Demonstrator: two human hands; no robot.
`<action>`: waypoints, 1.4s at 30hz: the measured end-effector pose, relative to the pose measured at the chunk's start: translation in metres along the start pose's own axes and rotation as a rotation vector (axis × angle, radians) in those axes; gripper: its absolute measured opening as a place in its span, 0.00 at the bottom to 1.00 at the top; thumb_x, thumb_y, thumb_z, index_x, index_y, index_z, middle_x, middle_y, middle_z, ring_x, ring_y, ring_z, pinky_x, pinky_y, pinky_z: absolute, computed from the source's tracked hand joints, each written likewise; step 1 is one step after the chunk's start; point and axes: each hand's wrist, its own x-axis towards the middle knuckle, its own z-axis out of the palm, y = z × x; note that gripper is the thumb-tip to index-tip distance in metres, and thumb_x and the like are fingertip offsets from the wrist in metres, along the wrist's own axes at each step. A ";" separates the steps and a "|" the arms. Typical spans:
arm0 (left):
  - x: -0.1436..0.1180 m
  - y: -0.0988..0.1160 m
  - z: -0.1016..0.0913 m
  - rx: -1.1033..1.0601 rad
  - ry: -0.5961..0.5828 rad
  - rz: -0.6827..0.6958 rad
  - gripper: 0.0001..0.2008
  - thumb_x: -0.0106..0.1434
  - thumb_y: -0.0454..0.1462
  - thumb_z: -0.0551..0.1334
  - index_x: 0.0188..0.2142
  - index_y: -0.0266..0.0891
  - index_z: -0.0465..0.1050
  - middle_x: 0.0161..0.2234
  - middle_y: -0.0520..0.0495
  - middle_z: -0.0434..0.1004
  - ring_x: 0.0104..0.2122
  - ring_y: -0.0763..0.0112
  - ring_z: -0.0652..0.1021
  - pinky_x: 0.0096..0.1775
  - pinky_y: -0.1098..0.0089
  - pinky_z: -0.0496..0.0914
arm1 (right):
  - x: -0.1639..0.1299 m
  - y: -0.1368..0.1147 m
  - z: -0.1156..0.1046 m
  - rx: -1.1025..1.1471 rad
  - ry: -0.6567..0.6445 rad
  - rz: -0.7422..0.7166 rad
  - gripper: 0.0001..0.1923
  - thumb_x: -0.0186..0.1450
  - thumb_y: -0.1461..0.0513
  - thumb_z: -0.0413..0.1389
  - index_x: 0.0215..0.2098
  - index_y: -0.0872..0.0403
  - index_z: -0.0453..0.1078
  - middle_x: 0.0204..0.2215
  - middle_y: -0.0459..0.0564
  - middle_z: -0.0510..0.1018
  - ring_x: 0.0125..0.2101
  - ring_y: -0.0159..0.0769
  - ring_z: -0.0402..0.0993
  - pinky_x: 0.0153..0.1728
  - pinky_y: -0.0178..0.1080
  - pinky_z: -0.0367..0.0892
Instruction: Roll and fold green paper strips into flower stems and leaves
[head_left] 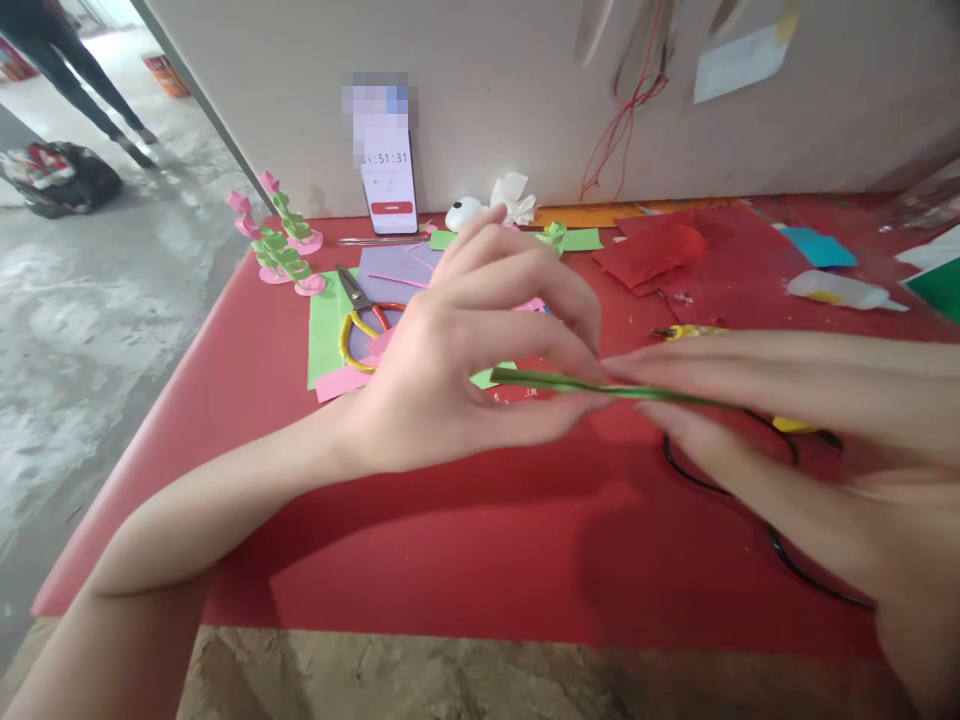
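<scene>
From the head view, the left hand (457, 370) and the right hand (810, 420) meet above the red bench (420, 560), each pinching a thin green paper strip (600, 388) between thumb and fingertips, so it lies level between them, held clear of the bench. Yellow-handled scissors (358, 318) lie on coloured sheets behind the left hand, with a glue bottle (844, 290) beyond the right, both near enough to reach

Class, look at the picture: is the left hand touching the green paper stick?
Touching. The head view shows the left hand pinching the green stick between thumb and fingertips, with no gap; the right hand grips its other end.
</scene>
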 end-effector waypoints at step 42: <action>-0.006 -0.005 0.015 0.420 0.216 0.313 0.04 0.58 0.31 0.63 0.28 0.40 0.71 0.32 0.58 0.77 0.36 0.73 0.75 0.59 0.52 0.63 | 0.008 -0.012 0.011 0.131 -0.031 0.025 0.07 0.64 0.62 0.53 0.28 0.46 0.65 0.12 0.35 0.62 0.12 0.24 0.56 0.15 0.34 0.50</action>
